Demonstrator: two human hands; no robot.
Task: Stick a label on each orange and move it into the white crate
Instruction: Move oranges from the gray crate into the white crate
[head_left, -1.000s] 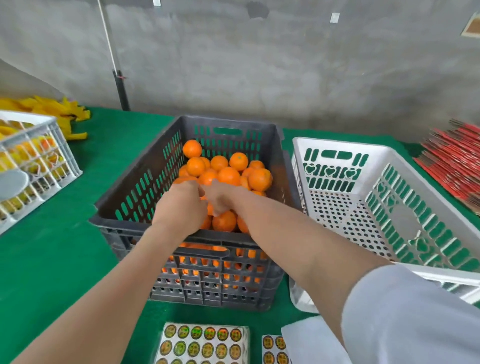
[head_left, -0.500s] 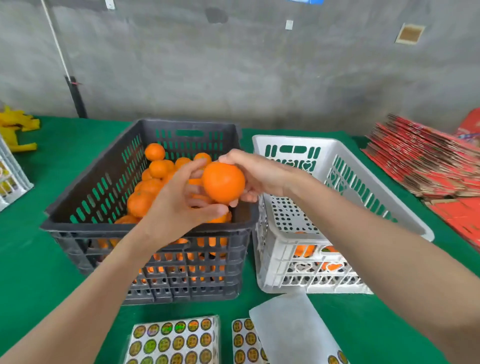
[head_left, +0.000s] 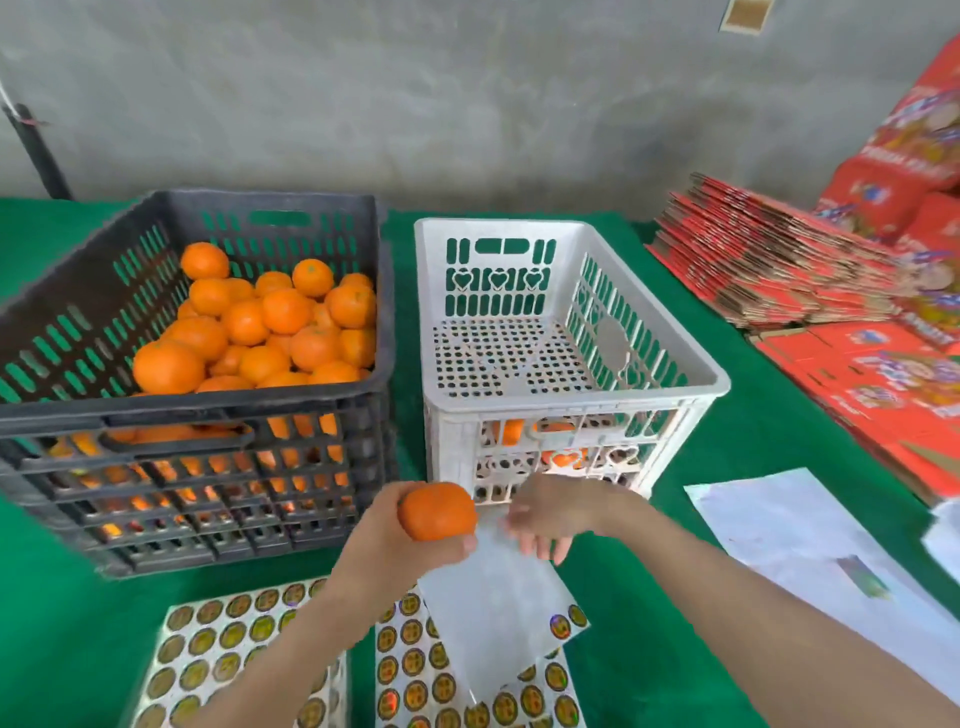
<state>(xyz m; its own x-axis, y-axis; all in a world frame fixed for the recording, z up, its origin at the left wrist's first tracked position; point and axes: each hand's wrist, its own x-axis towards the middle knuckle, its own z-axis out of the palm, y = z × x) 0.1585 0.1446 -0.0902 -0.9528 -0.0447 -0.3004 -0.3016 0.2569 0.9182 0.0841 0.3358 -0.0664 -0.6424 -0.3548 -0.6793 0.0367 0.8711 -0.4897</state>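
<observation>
The green bench (head_left: 753, 457) has little free room near the person, so a dropped fruit could roll off its near edge. At the far left, the dark grey crate (head_left: 197, 402) is heaped with unlabelled oranges (head_left: 270, 322). Just to its right is the white crate (head_left: 571, 397), where a few oranges (head_left: 558, 457) show through the near wall. With the two crates so close, the main risk I see is bare fruit going into the white one, or a labelled one being set back on the heap. Near the front lie the label sheets (head_left: 228, 639), and a loose white backing sheet (head_left: 493, 608) lies partly over the right-hand one. It could lift or slide with the fingers and hide the labels, so a pick may catch paper instead. The left hand (head_left: 384, 556) holds the orange (head_left: 436, 512) above these sheets, in front of the white crate, its grip curled under and around the fruit. With such a smooth, round fruit, pressing a label on could twist it loose. The right hand (head_left: 550, 519) hangs just beside it with its fingers pointing down. It is too blurred to tell whether its grip pinches a label or the sheet. A label could also fold onto itself.
</observation>
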